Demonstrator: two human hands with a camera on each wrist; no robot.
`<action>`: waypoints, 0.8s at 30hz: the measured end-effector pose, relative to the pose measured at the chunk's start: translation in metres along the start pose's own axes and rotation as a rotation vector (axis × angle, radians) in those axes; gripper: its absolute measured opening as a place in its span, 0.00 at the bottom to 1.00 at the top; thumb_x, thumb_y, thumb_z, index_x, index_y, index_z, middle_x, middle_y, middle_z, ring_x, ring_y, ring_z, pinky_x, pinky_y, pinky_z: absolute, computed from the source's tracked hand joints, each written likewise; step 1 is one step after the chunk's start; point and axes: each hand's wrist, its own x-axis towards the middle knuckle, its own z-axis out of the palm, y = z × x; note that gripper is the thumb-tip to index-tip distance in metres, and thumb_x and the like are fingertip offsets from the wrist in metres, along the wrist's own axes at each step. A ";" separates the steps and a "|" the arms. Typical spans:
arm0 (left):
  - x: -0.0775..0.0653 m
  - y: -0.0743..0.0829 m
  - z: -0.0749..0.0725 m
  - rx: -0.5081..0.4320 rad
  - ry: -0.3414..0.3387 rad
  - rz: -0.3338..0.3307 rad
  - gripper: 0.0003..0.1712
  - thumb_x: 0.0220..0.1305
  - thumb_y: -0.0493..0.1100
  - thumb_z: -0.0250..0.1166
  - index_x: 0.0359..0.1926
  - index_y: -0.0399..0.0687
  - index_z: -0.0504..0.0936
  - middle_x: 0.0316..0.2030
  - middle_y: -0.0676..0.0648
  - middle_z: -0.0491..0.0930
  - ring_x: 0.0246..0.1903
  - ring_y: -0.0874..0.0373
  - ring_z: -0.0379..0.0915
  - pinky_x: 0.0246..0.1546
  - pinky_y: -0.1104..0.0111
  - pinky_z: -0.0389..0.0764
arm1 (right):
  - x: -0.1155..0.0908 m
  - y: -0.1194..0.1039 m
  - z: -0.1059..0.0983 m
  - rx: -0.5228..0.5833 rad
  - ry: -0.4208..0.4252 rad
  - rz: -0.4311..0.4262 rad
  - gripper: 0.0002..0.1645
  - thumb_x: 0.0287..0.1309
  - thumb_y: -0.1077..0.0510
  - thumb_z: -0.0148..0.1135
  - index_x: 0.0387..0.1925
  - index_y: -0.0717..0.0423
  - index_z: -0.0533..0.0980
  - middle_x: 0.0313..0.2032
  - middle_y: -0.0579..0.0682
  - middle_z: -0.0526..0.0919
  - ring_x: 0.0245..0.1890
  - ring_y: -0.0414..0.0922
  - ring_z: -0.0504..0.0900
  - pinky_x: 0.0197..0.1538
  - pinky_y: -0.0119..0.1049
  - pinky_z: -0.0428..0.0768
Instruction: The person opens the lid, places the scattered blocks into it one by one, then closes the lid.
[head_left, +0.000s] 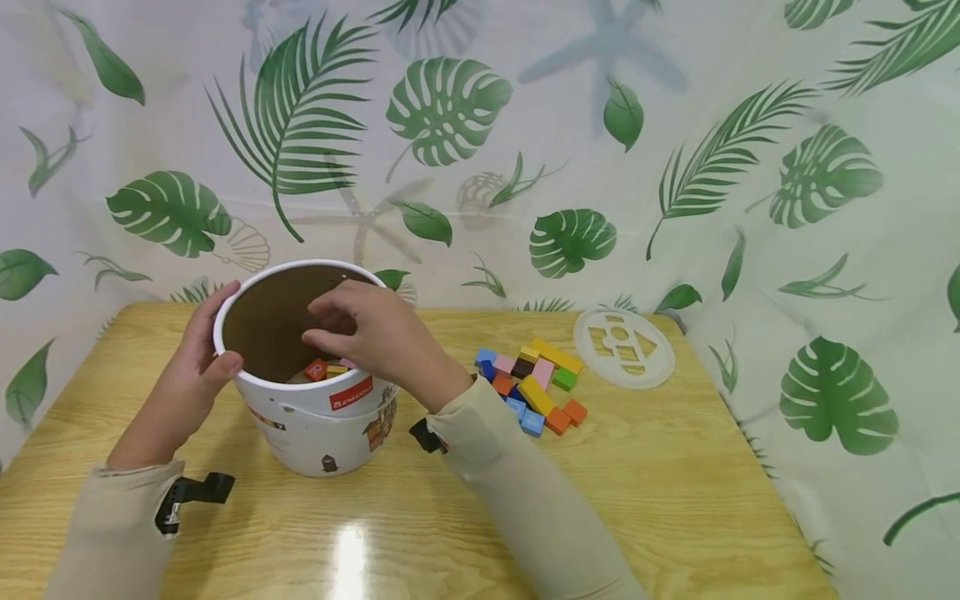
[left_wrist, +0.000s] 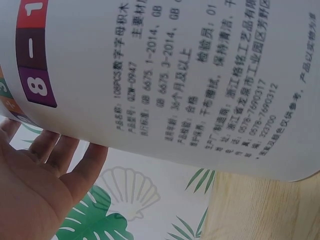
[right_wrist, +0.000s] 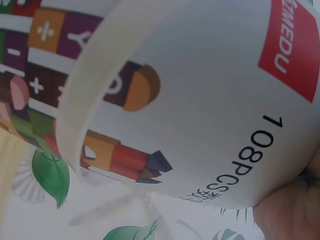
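Observation:
A white printed bucket [head_left: 315,425] stands on the table, with colored blocks [head_left: 318,369] at its bottom, one red with a letter. My left hand [head_left: 183,387] holds the bucket's left side, thumb near the rim; the left wrist view has its fingers against the printed wall [left_wrist: 165,100]. Above the mouth, at the right rim, is my right hand [head_left: 375,333]. Its fingers are loosely bent, thumb apart from them, and I see nothing between them. In the right wrist view, the bucket's wall [right_wrist: 200,100] and pale handle [right_wrist: 95,70] hide most of that hand.
A pile of colored blocks [head_left: 536,393] lies on the table right of the bucket. Behind it is a round whitish lid [head_left: 652,358] with shaped cutouts. A leaf-patterned cloth [head_left: 480,167] hangs behind the wooden table [head_left: 675,500].

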 end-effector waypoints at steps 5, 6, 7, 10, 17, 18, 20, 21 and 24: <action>0.000 0.001 -0.001 -0.014 0.007 0.003 0.45 0.74 0.57 0.62 0.82 0.66 0.47 0.75 0.48 0.55 0.68 0.58 0.57 0.57 0.78 0.70 | 0.001 0.000 -0.001 0.027 0.018 -0.019 0.21 0.65 0.48 0.71 0.54 0.55 0.84 0.47 0.45 0.85 0.45 0.35 0.84 0.48 0.20 0.77; 0.000 0.002 -0.001 -0.015 0.008 0.003 0.45 0.74 0.57 0.62 0.82 0.65 0.47 0.75 0.48 0.55 0.68 0.58 0.57 0.58 0.78 0.69 | 0.000 0.000 -0.001 0.036 0.022 -0.024 0.21 0.65 0.48 0.71 0.54 0.55 0.84 0.47 0.45 0.85 0.45 0.35 0.84 0.48 0.20 0.77; 0.000 0.002 -0.001 -0.019 0.008 0.004 0.45 0.74 0.57 0.62 0.82 0.65 0.47 0.76 0.47 0.55 0.68 0.58 0.57 0.58 0.78 0.69 | 0.000 0.001 -0.001 0.042 0.025 -0.027 0.21 0.65 0.48 0.71 0.54 0.55 0.83 0.47 0.45 0.85 0.45 0.35 0.84 0.48 0.20 0.77; 0.000 0.002 0.000 -0.015 0.006 0.000 0.45 0.74 0.57 0.62 0.82 0.66 0.47 0.76 0.46 0.54 0.68 0.58 0.57 0.57 0.79 0.70 | 0.000 0.003 0.000 0.069 0.032 -0.032 0.21 0.65 0.49 0.71 0.54 0.55 0.83 0.47 0.46 0.85 0.45 0.35 0.84 0.48 0.20 0.77; 0.000 0.000 0.000 0.005 0.001 -0.024 0.46 0.74 0.59 0.61 0.82 0.67 0.46 0.77 0.44 0.53 0.70 0.53 0.56 0.57 0.77 0.71 | -0.003 0.006 0.002 0.101 0.053 -0.045 0.21 0.64 0.50 0.72 0.54 0.56 0.82 0.47 0.47 0.85 0.45 0.35 0.83 0.49 0.20 0.76; 0.000 0.000 0.000 0.009 0.001 -0.027 0.46 0.73 0.60 0.61 0.82 0.67 0.46 0.77 0.44 0.53 0.70 0.52 0.55 0.57 0.77 0.71 | -0.003 0.007 0.002 0.106 0.055 -0.046 0.21 0.64 0.50 0.72 0.54 0.56 0.82 0.47 0.47 0.86 0.45 0.35 0.83 0.49 0.20 0.76; 0.001 0.000 0.000 0.019 0.000 -0.033 0.46 0.73 0.60 0.61 0.82 0.67 0.46 0.77 0.44 0.53 0.71 0.49 0.55 0.57 0.76 0.71 | -0.004 0.007 0.002 0.111 0.061 -0.050 0.21 0.64 0.51 0.72 0.54 0.56 0.82 0.47 0.48 0.86 0.45 0.36 0.83 0.49 0.20 0.76; 0.001 0.000 0.000 0.024 0.000 -0.036 0.46 0.74 0.60 0.61 0.82 0.68 0.45 0.77 0.44 0.53 0.71 0.48 0.55 0.57 0.76 0.71 | -0.004 0.007 0.002 0.113 0.064 -0.051 0.21 0.64 0.51 0.73 0.54 0.56 0.82 0.47 0.48 0.86 0.45 0.36 0.83 0.49 0.20 0.77; 0.000 0.001 0.001 0.043 0.000 -0.048 0.46 0.74 0.60 0.60 0.82 0.69 0.45 0.77 0.45 0.53 0.71 0.46 0.54 0.63 0.66 0.72 | -0.005 0.008 0.003 0.126 0.070 -0.054 0.21 0.63 0.51 0.73 0.54 0.56 0.82 0.47 0.49 0.86 0.46 0.37 0.84 0.50 0.21 0.77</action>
